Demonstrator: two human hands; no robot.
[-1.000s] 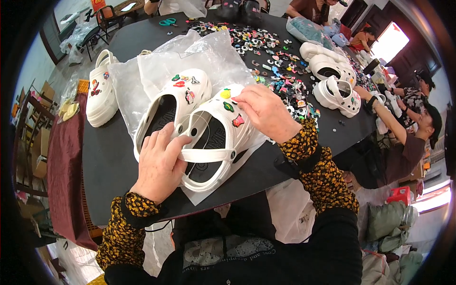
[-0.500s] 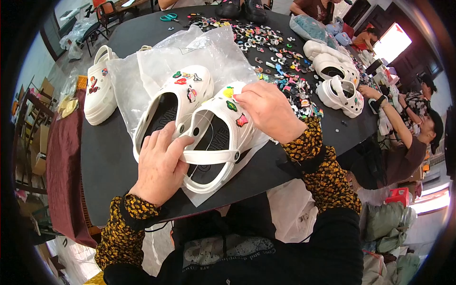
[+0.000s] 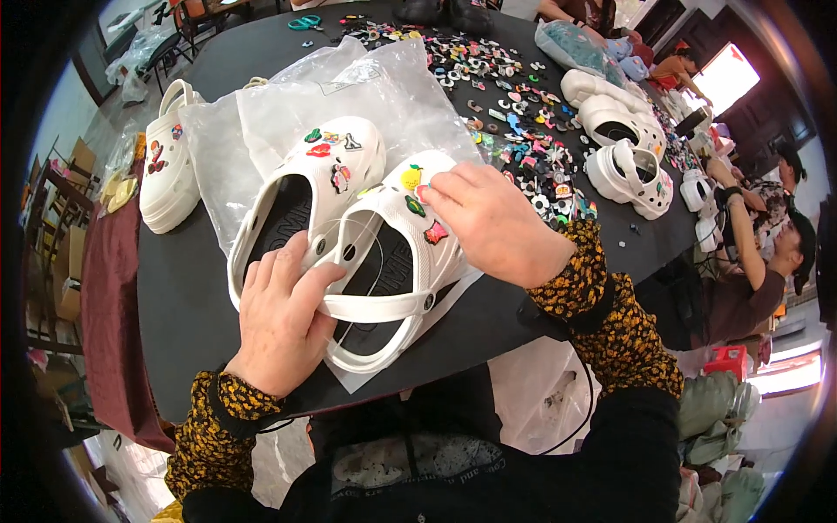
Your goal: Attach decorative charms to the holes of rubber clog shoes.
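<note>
Nearest: left hand [image 3: 281, 318] lay flat, fingers spread, on the heel side of the near clog [image 3: 384, 261], steadying it rather than gripping. Pressed down over strap [image 3: 375, 307] and rim. Right hand [image 3: 493, 222] rested on the clog's toe, fingertips [image 3: 433, 193] pinched narrow at a small charm; cannot tell whether the charm was held or only pressed. Both cuffs in yellow-and-black patterned sleeves.

Near clog: white, toe pointing away, sitting on a clear bag [image 3: 349, 96] at the near middle of the dark table [image 3: 192, 288]. Carried a yellow charm [image 3: 411, 178], a green one [image 3: 416, 207] and a red one [image 3: 434, 233] on the toe.

Just beside it, to the left and touching: second clog [image 3: 305, 187], same white, also on the bag, with several coloured charms on its toe.

Further left, apart: third clog [image 3: 166, 170] near the table edge, charms on its side.

Beyond the right hand: loose charms [image 3: 514, 113] scattered thick over the table middle. Right of those, more white clogs [image 3: 621, 144] grouped together.

Far edge: green scissors [image 3: 305, 23]. Far right: other people seated at the table, one forearm [image 3: 741, 235] reaching in.
</note>
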